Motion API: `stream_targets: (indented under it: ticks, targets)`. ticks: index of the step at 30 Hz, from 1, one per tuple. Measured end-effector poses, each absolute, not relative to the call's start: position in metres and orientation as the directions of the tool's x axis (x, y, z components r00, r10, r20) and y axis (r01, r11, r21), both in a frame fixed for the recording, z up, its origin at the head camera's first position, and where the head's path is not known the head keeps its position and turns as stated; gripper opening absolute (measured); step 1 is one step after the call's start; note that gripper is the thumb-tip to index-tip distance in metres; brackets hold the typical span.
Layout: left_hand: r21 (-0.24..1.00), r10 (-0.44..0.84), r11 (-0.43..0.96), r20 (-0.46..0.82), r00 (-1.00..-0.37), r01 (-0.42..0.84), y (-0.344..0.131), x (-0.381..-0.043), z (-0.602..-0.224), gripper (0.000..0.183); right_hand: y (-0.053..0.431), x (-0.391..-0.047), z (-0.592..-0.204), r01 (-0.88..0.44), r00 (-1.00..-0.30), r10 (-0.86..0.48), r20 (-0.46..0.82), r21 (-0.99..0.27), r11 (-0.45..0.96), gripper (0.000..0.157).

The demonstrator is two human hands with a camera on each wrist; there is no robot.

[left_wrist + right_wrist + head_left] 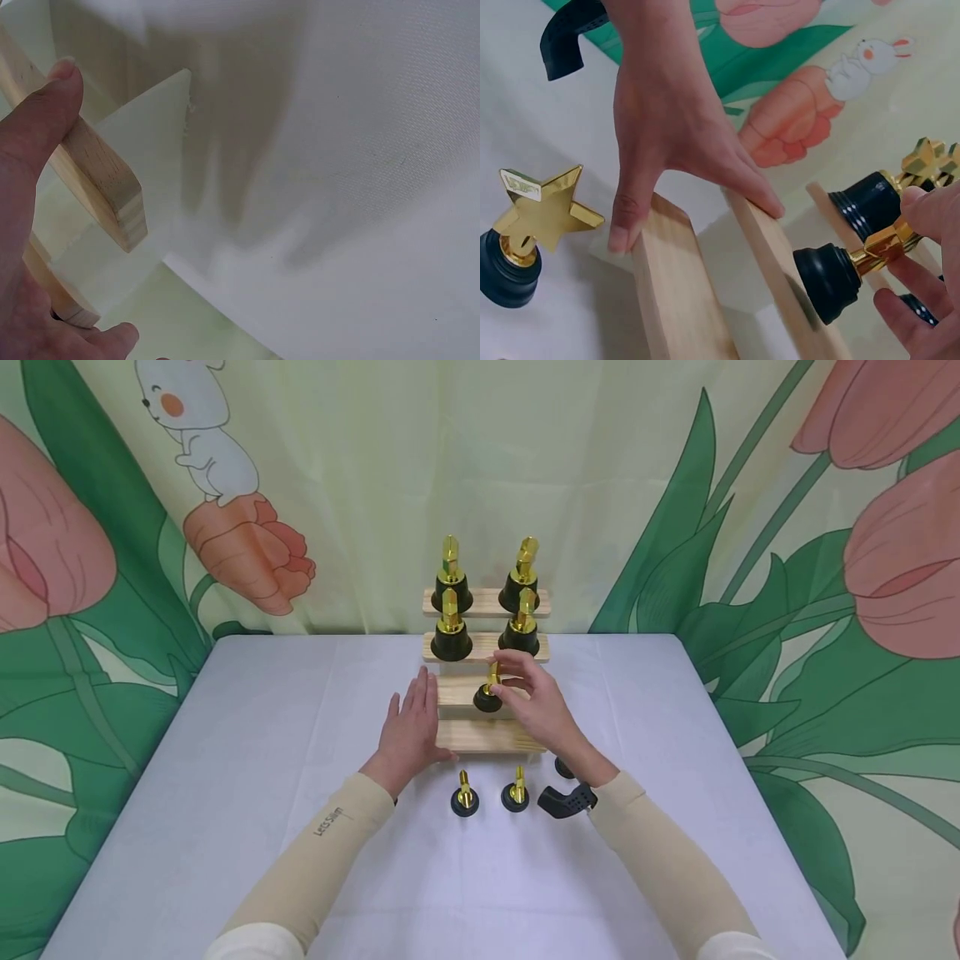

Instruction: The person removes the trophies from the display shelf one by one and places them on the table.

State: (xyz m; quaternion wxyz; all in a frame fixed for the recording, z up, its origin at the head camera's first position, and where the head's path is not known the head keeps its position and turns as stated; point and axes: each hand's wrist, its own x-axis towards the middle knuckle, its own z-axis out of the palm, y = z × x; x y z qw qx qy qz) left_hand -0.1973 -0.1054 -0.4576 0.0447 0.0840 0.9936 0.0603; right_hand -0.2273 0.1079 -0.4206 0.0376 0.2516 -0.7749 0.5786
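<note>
A pale wooden tiered rack (487, 739) stands near the back of the table. My right hand (536, 697) pinches the gold upper part of a small trophy (488, 700) over the second shelf from the bottom. Its black round base is close to that shelf; contact cannot be told. In the right wrist view the held trophy (829, 281) is tilted beside the shelf. My left hand (408, 731) rests against the rack's left side with straight fingers, its thumb on the lowest shelf's end (105, 180) in the left wrist view.
Two trophies stand on each upper shelf, among them a front left one (451, 639). On the white-covered table are a trophy (464, 797), another trophy (515, 795) and a partly hidden black base (564, 767). A black curved piece (566, 802) sits by my right wrist. A printed curtain (487, 468) hangs behind.
</note>
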Motion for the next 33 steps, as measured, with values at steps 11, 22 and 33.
stream_targets:
  ticks: [11,22,33]
  targets:
    - [0.111,0.171,0.981,-0.083,-0.982,0.161,-0.106,-0.198,-0.458,0.140,0.125,-0.214,-0.407,-0.424,-0.882,-0.324,0.342,-0.876,0.231,0.047]
    - [0.114,0.169,0.981,-0.104,-0.980,0.157,-0.105,-0.197,-0.457,0.139,0.142,-0.201,-0.395,-0.450,-0.879,-0.300,0.371,-0.853,0.263,0.047]
    - [0.114,0.179,0.979,-0.088,-0.980,0.168,-0.105,-0.197,-0.456,0.138,0.163,-0.206,-0.408,-0.442,-0.892,-0.252,0.374,-0.838,0.320,0.049]
